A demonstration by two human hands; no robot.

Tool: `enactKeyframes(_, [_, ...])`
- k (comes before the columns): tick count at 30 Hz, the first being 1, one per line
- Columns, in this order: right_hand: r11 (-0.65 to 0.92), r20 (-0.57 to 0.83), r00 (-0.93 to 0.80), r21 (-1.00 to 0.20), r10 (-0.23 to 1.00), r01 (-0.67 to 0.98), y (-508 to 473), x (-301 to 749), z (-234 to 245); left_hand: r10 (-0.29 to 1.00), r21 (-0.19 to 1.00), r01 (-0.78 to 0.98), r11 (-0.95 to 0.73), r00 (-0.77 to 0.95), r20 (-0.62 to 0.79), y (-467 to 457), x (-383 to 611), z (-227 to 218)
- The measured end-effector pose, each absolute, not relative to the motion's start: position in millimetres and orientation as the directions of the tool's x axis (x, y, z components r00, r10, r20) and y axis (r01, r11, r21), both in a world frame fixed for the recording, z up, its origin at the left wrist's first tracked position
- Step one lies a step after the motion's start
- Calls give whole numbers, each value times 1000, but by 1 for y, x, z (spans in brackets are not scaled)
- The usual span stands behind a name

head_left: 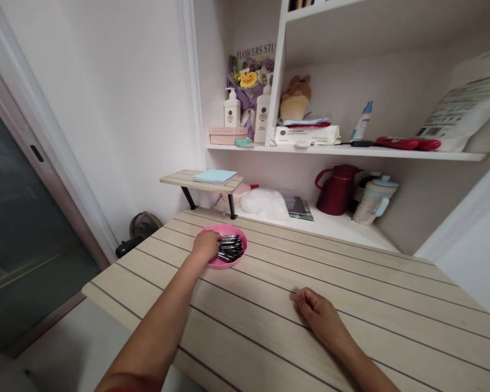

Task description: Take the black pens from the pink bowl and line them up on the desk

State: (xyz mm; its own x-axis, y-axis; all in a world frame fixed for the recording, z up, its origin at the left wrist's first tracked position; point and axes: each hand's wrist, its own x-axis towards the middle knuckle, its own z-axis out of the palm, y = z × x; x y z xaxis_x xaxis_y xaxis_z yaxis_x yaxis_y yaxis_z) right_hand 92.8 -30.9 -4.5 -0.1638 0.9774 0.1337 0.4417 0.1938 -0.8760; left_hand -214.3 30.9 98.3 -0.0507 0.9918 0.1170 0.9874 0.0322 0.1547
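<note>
A pink bowl (239, 255) sits on the pale wooden table (351, 294) and holds several dark, pen-like sticks (230, 247). My left hand (206, 244) reaches into the bowl's left side, its fingers curled down over the ends of the sticks; I cannot see whether any stick is gripped. My right hand (316, 316) rests on the table to the right and nearer to me, fingers curled under in a loose fist, with nothing showing in it.
Behind the bowl stands a small riser shelf (188, 180) with a blue notebook (214, 176). A red kettle (337, 189), a white jug (373, 200) and a plastic bag (265, 203) sit at the back. Wall shelves hold bottles and boxes. A fan (141, 228) stands left.
</note>
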Motion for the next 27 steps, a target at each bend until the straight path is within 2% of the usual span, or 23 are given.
enactKeyframes(7, [199,133,-178,-878,975,436,-32,96,-7,987,64,998,21,-30,156,43,-212,100])
enactKeyframes(13, [222,150,-188,-856,971,466,-35,95,-3,995,33,999,-11,7,99,47,-210,99])
enactKeyframes(27, [210,136,-186,-855,973,474,-36,95,-2,996,123,988,-88,85,30,57,-218,101])
